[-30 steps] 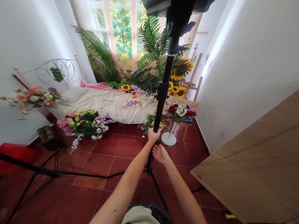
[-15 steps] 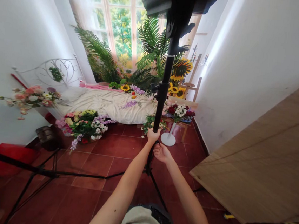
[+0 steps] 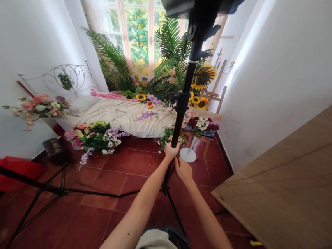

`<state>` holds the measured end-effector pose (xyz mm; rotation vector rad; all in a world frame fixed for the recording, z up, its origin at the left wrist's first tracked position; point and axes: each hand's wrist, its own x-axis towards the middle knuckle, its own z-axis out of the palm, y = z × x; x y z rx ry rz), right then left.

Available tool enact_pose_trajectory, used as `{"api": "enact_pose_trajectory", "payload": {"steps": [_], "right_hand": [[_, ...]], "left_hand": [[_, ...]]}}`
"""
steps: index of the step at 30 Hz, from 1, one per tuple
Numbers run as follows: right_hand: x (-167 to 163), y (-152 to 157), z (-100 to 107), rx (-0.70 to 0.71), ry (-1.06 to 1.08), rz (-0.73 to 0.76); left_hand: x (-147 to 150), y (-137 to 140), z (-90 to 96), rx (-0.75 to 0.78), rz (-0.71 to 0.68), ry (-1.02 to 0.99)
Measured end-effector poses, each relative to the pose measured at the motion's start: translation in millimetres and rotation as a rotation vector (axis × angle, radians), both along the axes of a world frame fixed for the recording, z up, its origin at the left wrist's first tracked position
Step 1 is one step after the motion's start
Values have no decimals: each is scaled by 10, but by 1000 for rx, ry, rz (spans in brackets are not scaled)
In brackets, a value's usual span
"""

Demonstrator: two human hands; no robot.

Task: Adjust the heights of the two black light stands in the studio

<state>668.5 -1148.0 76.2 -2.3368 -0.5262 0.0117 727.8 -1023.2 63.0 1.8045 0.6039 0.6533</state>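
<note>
A black light stand (image 3: 181,114) rises upright in front of me, topped by a bulky black fixture (image 3: 177,2) cut off by the upper edge of the view. My left hand (image 3: 171,151) is wrapped round its pole at about mid-height. Just below and to the right, my right hand (image 3: 183,169) has its fingers closed on the stand's locking knob, now mostly hidden by the fingers. The stand's legs (image 3: 175,209) spread over the floor close to my body.
Another black stand (image 3: 16,178) leans in from the left, its legs on the red tiles (image 3: 86,218). Ahead are a bed (image 3: 120,116), a flower arrangement (image 3: 94,137) and a white-based flower stand (image 3: 188,155). A wooden panel (image 3: 290,171) juts in on the right.
My right hand has rolled over from palm partly up to back of the hand up, fingers still at the pole. My left hand keeps its grip. The view has shifted slightly.
</note>
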Motion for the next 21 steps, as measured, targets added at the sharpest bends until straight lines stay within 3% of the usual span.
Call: {"api": "enact_pose_trajectory", "payload": {"steps": [2,4,8,10,12,14,16,21], "right_hand": [[37,39,-50,101,87,7],[80,94,-110,284,316,20],[121,165,-168,821,1003,56],[119,160,-156,1039,1225,99],[116,140,-133,1113,1309,144],[113,118,-112,1021,1265,157],[103,92,-91,784,1070,104],[49,-32,26,76,128,0]], "left_hand": [[-2,3,-1,1,-9,-9],[-5,6,3,9,-12,-5],[-15,4,26,19,-9,20],[-18,-3,36,25,-10,21],[-19,-9,42,27,-10,18],[-18,-14,41,20,-13,20],[-16,-16,32,11,-12,23],[-7,-5,-9,7,-5,19]]}}
